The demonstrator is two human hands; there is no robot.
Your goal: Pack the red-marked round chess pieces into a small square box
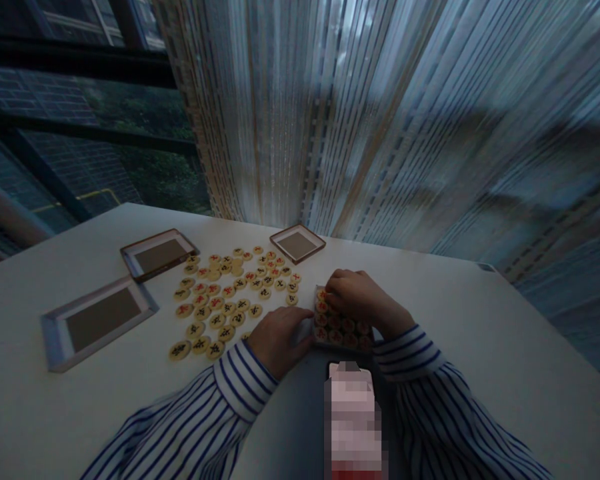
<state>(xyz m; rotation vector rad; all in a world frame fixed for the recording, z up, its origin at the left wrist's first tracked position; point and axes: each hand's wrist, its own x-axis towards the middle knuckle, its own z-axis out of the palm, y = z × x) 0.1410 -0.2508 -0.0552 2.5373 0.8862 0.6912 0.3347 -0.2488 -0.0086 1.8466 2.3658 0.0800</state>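
Observation:
Several round wooden chess discs with red or black characters lie scattered on the white table. A small tray in front of me holds several red-marked discs in rows. My left hand rests flat against the tray's left side. My right hand lies over the tray's far part, fingers curled down on the discs at its far-left corner; whether it grips one is hidden.
Three shallow box trays stand on the table: a large one at the left, one behind it, a small one at the back. A striped curtain hangs beyond the table. A phone lies near me.

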